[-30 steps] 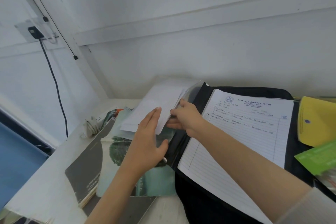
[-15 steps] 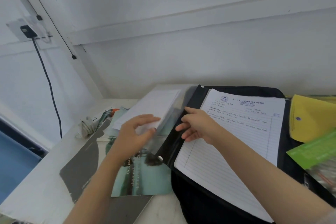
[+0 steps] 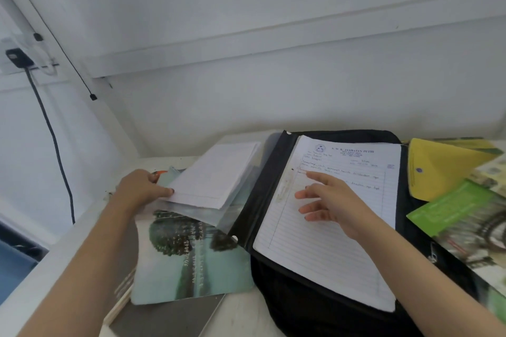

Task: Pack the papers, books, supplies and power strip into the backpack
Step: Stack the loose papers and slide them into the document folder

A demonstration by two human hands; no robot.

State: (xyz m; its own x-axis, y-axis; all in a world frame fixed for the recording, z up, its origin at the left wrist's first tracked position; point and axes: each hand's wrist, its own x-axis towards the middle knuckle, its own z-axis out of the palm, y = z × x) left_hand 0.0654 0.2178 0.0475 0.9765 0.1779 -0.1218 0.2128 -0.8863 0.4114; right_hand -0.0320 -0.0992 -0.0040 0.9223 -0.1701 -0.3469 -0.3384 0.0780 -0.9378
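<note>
On the white desk [image 3: 61, 250], the black fabric backpack [image 3: 315, 309] lies flat under an open black folder [image 3: 264, 186] holding a handwritten lined sheet [image 3: 328, 249]. The right hand [image 3: 332, 204] is over that sheet, fingers straight and spread. The left hand [image 3: 139, 189] pinches the edge of a white paper stack [image 3: 213, 175] beside the folder, above a teal picture book [image 3: 191, 265].
</note>
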